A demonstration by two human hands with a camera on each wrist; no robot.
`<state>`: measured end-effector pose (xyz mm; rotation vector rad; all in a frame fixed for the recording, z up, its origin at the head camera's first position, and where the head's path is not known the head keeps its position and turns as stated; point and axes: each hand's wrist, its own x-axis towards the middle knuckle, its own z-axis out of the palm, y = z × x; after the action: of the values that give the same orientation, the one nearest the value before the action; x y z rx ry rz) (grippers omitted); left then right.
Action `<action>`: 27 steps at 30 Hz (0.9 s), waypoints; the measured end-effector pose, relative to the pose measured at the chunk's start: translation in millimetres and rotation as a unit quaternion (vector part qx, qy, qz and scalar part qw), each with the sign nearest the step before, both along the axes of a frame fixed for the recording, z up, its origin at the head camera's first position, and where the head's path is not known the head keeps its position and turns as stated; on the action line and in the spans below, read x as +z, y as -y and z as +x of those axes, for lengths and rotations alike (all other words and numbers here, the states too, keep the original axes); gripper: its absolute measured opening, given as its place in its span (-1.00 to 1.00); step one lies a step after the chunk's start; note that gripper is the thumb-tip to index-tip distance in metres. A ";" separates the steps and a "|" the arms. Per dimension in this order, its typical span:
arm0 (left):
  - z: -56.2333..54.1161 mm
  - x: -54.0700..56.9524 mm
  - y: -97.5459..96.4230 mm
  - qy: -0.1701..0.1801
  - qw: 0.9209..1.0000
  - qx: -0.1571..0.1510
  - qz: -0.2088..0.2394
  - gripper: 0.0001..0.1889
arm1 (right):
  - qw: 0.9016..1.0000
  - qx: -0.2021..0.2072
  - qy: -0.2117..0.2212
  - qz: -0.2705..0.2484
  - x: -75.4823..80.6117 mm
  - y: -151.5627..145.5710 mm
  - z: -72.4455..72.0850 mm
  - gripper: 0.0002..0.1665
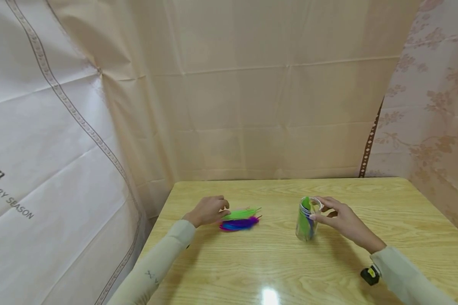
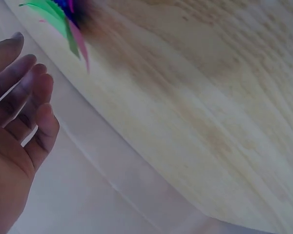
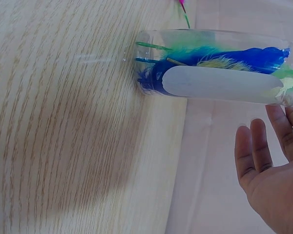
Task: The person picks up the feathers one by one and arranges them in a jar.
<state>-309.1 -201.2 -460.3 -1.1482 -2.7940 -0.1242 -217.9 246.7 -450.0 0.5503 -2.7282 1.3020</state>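
Observation:
Green, purple, blue and pink feathers (image 1: 239, 224) lie in a small pile on the table. My left hand (image 1: 209, 211) hovers just left of them; in the left wrist view its fingers (image 2: 19, 92) are loosely bent, with nothing between them. To the right, a clear jar (image 1: 302, 231) without a lid stands upright and holds green, blue and yellowish feathers (image 3: 224, 58). With thumb and fingers my right hand (image 1: 341, 218) holds the jar near its rim. A pale oval label (image 3: 219, 84) shows on the jar in the right wrist view.
The light wood table (image 1: 229, 262) ends at a beige cloth (image 1: 267, 127) hung behind it. More cloth (image 1: 61, 169) hangs along the left, and a floral cloth (image 1: 439, 127) on the right. A small black and yellow device (image 1: 370, 274) is at the right wrist.

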 end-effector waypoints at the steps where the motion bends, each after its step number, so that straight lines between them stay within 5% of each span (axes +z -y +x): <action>1: 0.1 -0.8 0.9 0.004 1.000 0.007 -0.002 -0.77 | 1.000 0.000 0.000 0.000 0.1 0.0 0.0 -0.24; 18: 2.5 -15.1 11.3 0.033 0.996 0.082 -0.008 -0.66 | 1.000 0.006 -0.003 -0.004 -1.4 -1.2 -0.7 -0.24; 27: -0.4 -26.1 15.4 0.024 0.996 0.083 -0.006 -0.69 | 1.000 0.005 -0.005 0.000 -0.9 -1.3 -1.1 -0.24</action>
<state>-309.5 -216.6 -486.4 -0.9224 -2.9216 -0.1199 -219.0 247.9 -450.9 0.5691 -2.7205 1.2981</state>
